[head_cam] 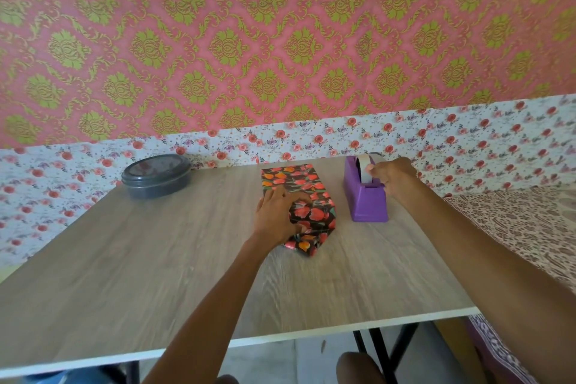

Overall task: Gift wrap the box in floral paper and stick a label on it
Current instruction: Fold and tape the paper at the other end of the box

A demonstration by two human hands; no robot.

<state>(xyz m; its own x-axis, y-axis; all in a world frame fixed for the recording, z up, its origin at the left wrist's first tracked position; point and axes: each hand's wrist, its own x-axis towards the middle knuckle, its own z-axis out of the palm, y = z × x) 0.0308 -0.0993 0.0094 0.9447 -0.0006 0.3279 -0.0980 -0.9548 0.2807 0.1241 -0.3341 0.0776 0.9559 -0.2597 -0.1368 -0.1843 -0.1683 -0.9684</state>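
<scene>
A box wrapped in dark floral paper (296, 184) lies lengthwise in the middle of the wooden table (156, 259). Its near end has loose folded flaps (307, 245). My left hand (277, 215) presses down flat on the near part of the box, holding the folds. To the right stands a purple tape dispenser (366, 199) with a white roll. My right hand (389, 179) rests on the dispenser's top, its fingertips pinching at the tape by the roll. No label is visible.
A dark round lidded container (156, 176) sits at the table's far left. A patterned wall runs close behind the table. A bed with patterned cloth (530, 227) lies to the right. The table's near edge is by my knees.
</scene>
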